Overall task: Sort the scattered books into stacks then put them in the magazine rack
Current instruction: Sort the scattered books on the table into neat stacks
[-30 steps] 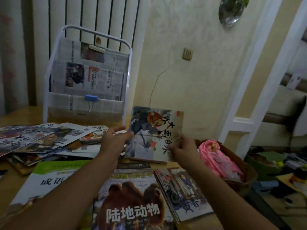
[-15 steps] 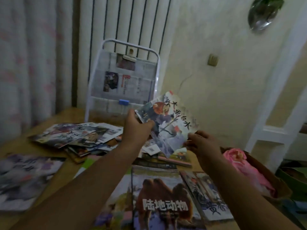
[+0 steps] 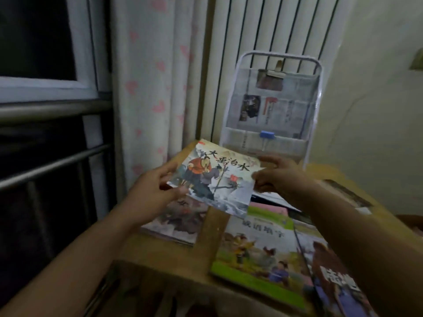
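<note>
Books lie around the wooden table [image 3: 206,227]: a small stack of dark-covered picture books [image 3: 176,221] at 9 o'clock below the held one, a large green-bordered picture book [image 3: 258,250] at 5 o'clock, a brown animal book [image 3: 332,268] partly under the right forearm. The white wire magazine rack [image 3: 272,106], lined with newspaper and a blue clip [image 3: 267,135], stands at 12 o'clock against the white radiator [image 3: 270,26]. The thin illustrated book with a red-robed figure [image 3: 217,179] hangs above the table between both hands; the left hand [image 3: 153,191] has its grip pinching the left edge, the right hand [image 3: 278,177] the right edge. Half a second ago the book was tilted upright nearer the rack; now it lies flatter, over the stack.
</note>
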